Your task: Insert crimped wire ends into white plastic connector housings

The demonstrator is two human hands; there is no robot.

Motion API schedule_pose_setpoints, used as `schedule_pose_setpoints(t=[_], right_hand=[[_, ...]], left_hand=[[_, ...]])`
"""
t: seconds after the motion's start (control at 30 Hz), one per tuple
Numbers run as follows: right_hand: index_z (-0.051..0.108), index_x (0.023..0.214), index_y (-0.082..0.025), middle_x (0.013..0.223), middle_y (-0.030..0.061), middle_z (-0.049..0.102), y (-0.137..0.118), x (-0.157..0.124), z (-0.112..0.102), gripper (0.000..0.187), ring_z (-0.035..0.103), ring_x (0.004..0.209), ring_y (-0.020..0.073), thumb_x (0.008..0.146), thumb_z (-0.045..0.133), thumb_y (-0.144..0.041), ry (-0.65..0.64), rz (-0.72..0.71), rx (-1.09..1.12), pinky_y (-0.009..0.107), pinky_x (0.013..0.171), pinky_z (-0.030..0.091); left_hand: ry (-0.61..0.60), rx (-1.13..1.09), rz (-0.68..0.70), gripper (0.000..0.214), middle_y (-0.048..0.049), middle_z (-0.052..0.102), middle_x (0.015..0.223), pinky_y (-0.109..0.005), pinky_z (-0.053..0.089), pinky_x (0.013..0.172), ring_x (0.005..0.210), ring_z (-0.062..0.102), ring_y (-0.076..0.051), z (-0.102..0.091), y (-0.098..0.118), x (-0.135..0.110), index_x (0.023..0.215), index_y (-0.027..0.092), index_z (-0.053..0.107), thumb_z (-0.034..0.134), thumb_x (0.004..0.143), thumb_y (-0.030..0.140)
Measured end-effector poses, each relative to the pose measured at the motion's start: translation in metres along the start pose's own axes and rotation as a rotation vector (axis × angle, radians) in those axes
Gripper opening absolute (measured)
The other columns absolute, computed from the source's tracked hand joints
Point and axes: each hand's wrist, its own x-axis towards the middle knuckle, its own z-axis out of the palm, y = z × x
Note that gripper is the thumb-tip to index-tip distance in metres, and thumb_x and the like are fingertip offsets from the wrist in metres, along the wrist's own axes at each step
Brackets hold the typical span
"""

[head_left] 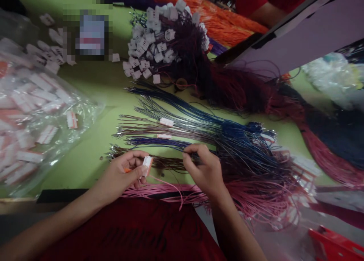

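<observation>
Fingers of my left hand (127,174), lower centre of the frame, grasp a white-and-orange connector (147,165) between thumb and fingertips; a single pink wire (181,198) curves away just beside it. My right hand (205,168), right of centre, is curled, thumb and forefinger brought close together (whether a wire lies between their tips, I cannot tell). Nearest me, at the lower edge, is my dark red shirt (127,230); next, a spread of pink wires (250,194) extends toward the lower right. Beyond lie, in order, brown wires (167,163), violet wires (148,141) with a loose connector (164,136) over them, and dark blue wires (176,102). At the left edge, a clear plastic bag (89,108) contains many similar connectors, on a green table (93,79). Farther off, upper centre, white plugs (150,41) form a dense heap; orange wires (193,3) cross the upper edge, and another person's red sleeve (253,1) appears at upper right.
</observation>
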Motion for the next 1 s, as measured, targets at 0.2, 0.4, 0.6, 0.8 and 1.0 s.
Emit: schedule_pose_setpoints(t=[0.2, 0.4, 0.6, 0.8, 1.0], right_hand=[[0.063, 0.084, -0.019, 0.079, 0.0006, 0.067, -0.047, 0.001, 0.009, 0.012, 0.061, 0.073, 0.0101, 0.083, 0.055, -0.01, -0.387, -0.144, 0.462, 0.02, 0.069, 0.046], [0.062, 0.076, -0.018, 0.072, -0.0002, 0.064, -0.022, 0.0, 0.024, 0.011, 0.058, 0.069, 0.0118, 0.079, 0.056, -0.009, -0.164, 0.158, 0.279, 0.022, 0.063, 0.043], [0.063, 0.077, -0.018, 0.073, 0.0009, 0.063, -0.02, 0.002, 0.021, 0.012, 0.057, 0.068, 0.0122, 0.078, 0.056, -0.009, -0.129, 0.075, 0.235, 0.023, 0.061, 0.043], [0.062, 0.074, -0.018, 0.067, -0.0007, 0.063, -0.023, -0.001, 0.023, 0.013, 0.055, 0.062, 0.0112, 0.081, 0.054, -0.011, -0.134, 0.037, 0.215, 0.024, 0.062, 0.04], [0.061, 0.063, -0.018, 0.062, -0.0025, 0.064, -0.028, 0.002, 0.023, 0.017, 0.055, 0.058, 0.0102, 0.076, 0.054, -0.009, -0.152, 0.098, 0.205, 0.026, 0.067, 0.037]], left_hand=[[-0.05, -0.079, 0.027, 0.037, 0.0003, 0.065, 0.071, -0.021, 0.045, 0.053, 0.058, 0.059, -0.011, 0.004, 0.0, 0.005, 0.098, 0.017, 0.058, 0.074, 0.069, 0.034], [0.024, -0.079, 0.006, 0.034, 0.0026, 0.062, 0.063, -0.024, 0.048, 0.049, 0.051, 0.058, -0.012, 0.002, 0.007, 0.006, 0.099, 0.017, 0.058, 0.071, 0.071, 0.033], [0.008, -0.127, -0.026, 0.036, 0.0018, 0.063, 0.066, -0.025, 0.048, 0.049, 0.051, 0.058, -0.012, 0.0, 0.008, 0.007, 0.1, 0.018, 0.057, 0.072, 0.07, 0.032], [-0.011, -0.159, -0.043, 0.037, 0.0013, 0.063, 0.067, -0.023, 0.047, 0.048, 0.051, 0.058, -0.011, -0.001, 0.007, 0.005, 0.099, 0.018, 0.058, 0.074, 0.068, 0.031], [-0.021, -0.153, -0.059, 0.035, 0.0013, 0.063, 0.069, -0.023, 0.047, 0.048, 0.05, 0.058, -0.011, 0.001, 0.007, 0.003, 0.1, 0.018, 0.058, 0.073, 0.07, 0.03]])
